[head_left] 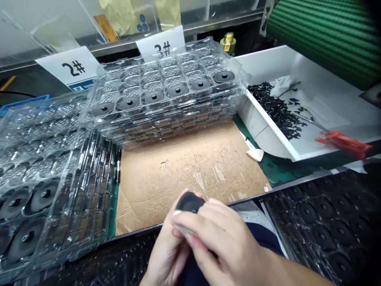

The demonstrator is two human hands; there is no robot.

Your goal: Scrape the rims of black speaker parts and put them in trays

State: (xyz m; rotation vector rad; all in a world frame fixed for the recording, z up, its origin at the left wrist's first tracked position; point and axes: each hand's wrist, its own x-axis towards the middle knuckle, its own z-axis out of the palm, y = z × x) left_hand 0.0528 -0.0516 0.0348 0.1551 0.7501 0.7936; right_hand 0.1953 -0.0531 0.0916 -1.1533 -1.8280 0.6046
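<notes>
Near the front edge of the bench, a black rounded part (190, 201) sits between my two hands, mostly covered by fingers. My left hand (166, 248) is closed around it from the left and below. My right hand (223, 228) is closed over its near side, thumb and fingers pressed together against it. Whether a smaller piece is also in the right fingers cannot be made out. Beyond the hands lies a flat cardboard sheet (178, 167) with scuffs and small dark scraps.
Stacked clear trays (166, 107) stand behind the cardboard, with black oval parts in the front row. More clear trays (74, 174) are at left. On the right, a white bin (268, 123) holds small black pieces and red-handled pliers (345, 143). A dark tray (324, 218) lies front right.
</notes>
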